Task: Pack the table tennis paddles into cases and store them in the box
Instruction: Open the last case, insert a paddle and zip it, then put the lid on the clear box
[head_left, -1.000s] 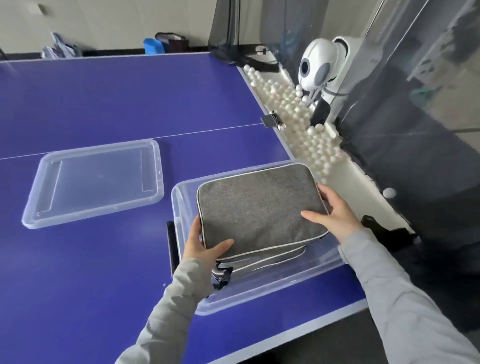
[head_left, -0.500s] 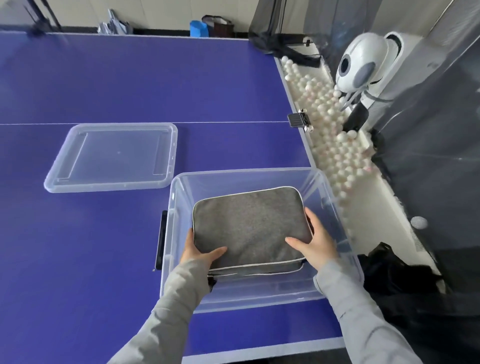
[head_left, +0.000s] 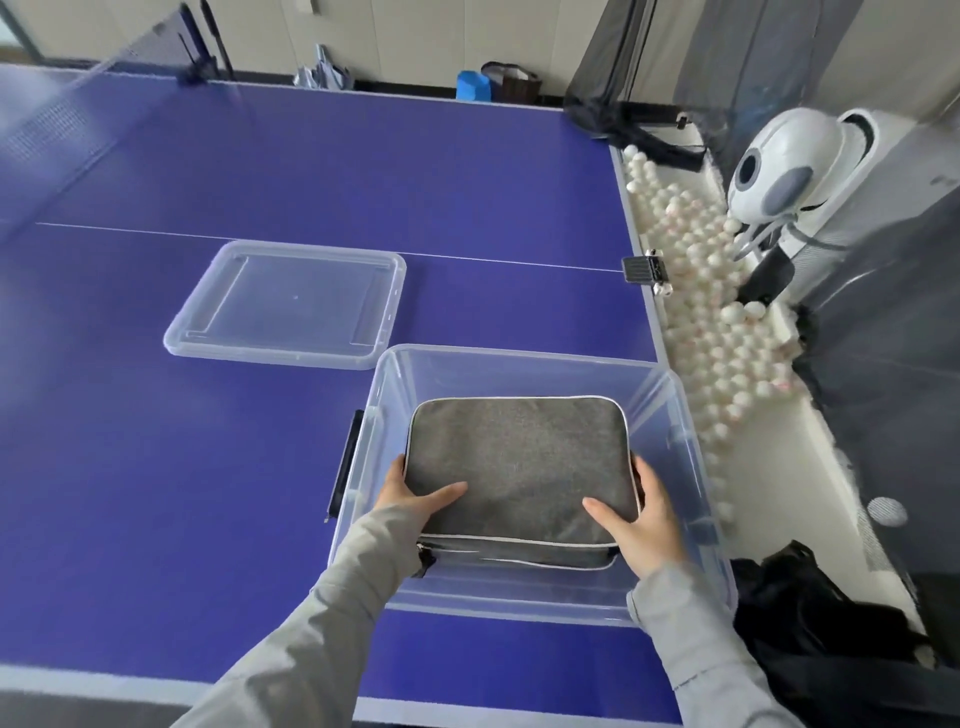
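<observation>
Blue table (head_left: 234, 493): left hand (head_left: 415, 500) and right hand (head_left: 647, 517) grip case (head_left: 519, 462) flat in box (head_left: 524, 361), zipper nearward.

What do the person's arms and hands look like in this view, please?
The left sleeve and right sleeve are long, plain light grey fabric with no markings, reaching to the wrists. The left hand and right hand are bare: no gloves, and no rings or watch show.

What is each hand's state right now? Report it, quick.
Left hand: closed on the gray case, near-left corner.
Right hand: closed on the same case, near-right corner.
</observation>
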